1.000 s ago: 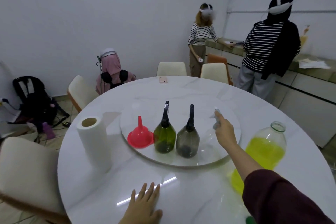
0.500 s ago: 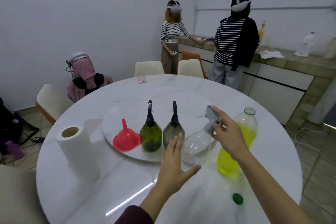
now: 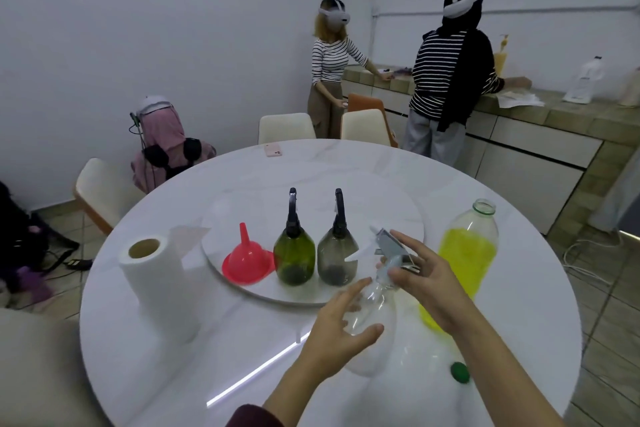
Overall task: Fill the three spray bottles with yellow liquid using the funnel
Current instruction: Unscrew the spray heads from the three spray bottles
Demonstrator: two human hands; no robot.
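At the frame's left a white paper-towel roll (image 3: 157, 282) stands on the round white marble table (image 3: 180, 374). On the turntable (image 3: 381, 215), centre: red plastic funnel (image 3: 248, 260), green spray bottle (image 3: 294, 253), smoky grey spray bottle (image 3: 337, 251). Lower centre, the left hand (image 3: 341, 329) cups the clear spray bottle (image 3: 372, 308), fingers curled round its body; the right hand (image 3: 427, 282) pinches its grey sprayer head. Right: glass bottle of yellow liquid (image 3: 465, 253), green cap (image 3: 460, 372)

Both hands (image 3: 337, 326) (image 3: 427, 282) raised, seemingly gripping.
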